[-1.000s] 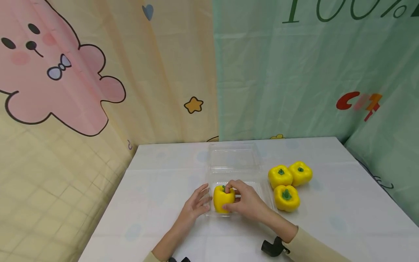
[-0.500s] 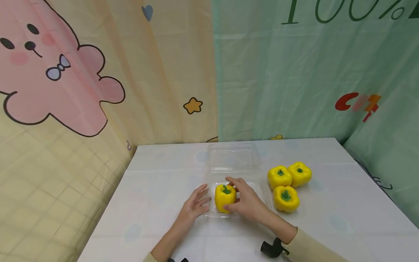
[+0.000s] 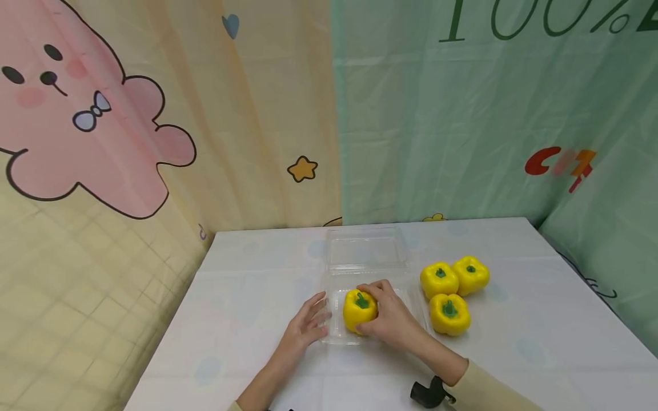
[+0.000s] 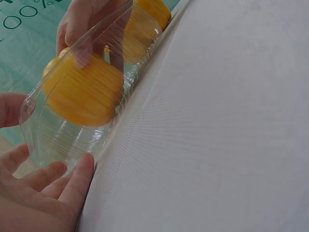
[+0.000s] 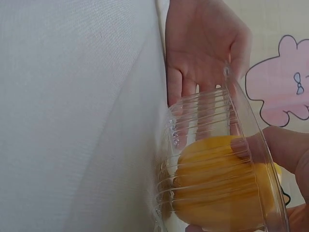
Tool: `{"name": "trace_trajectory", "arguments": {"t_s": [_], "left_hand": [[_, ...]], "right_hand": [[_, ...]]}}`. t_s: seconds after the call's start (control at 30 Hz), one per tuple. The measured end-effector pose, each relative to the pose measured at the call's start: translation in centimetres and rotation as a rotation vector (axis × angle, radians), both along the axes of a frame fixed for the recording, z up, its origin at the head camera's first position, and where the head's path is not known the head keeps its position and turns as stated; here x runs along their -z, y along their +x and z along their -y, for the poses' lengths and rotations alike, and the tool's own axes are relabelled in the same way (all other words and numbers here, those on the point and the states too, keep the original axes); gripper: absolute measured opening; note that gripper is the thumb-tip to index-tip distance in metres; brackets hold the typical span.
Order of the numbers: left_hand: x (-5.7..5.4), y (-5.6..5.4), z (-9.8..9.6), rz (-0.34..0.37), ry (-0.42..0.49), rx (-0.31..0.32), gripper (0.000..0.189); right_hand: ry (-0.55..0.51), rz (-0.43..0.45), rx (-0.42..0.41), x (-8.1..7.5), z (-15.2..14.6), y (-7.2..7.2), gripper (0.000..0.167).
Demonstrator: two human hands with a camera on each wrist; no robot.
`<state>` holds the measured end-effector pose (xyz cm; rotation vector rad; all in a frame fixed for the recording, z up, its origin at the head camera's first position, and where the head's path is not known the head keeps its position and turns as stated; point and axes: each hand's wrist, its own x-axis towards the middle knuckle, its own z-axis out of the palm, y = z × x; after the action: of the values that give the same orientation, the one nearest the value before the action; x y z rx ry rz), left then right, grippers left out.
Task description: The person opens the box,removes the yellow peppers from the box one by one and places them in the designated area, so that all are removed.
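A clear plastic clamshell container (image 3: 335, 335) lies on the table with its lid (image 3: 367, 251) folded back, away from me. Inside its base stands a yellow bell pepper (image 3: 357, 315), green stem up and leaning slightly right. My right hand (image 3: 392, 317) holds this pepper from the right, thumb at the near side and fingers behind. Along the container's left wall my left hand (image 3: 306, 326) rests with loosely spread fingers. In the left wrist view its fingertips (image 4: 85, 164) are right at the clear ribbed wall. The right wrist view shows the pepper through that ribbed plastic.
To the right of the container, three more yellow bell peppers (image 3: 450, 314) sit in a close cluster, stems up. The white-covered table (image 3: 247, 308) backs onto printed curtains (image 3: 411, 142) at its far edge and sides.
The pepper has moved a little to the right inside the container and turned, its stem now leaning right. My right fingers have shifted from its stem to its side. The left hand has stayed put.
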<state>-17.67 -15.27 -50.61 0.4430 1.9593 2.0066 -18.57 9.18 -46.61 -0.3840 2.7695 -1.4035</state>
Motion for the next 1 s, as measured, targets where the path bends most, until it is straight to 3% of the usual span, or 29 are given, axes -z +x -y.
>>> {"name": "trace_trajectory", "arguments": {"t_s": [0.43, 0.7, 1.0], "left_hand": [[-0.1, 0.2, 0.0, -0.005, -0.005, -0.008, 0.068], [0.2, 0.4, -0.2, -0.003, 0.012, -0.007, 0.068], [0.2, 0.2, -0.1, -0.012, -0.007, -0.013, 0.068]], "right_hand": [[-0.016, -0.023, -0.035, 0.0, 0.0, 0.2, 0.081], [-0.005, -0.021, -0.003, -0.5, -0.3, 0.6, 0.083], [-0.012, -0.074, -0.005, -1.8, -0.5, 0.6, 0.085]]}}
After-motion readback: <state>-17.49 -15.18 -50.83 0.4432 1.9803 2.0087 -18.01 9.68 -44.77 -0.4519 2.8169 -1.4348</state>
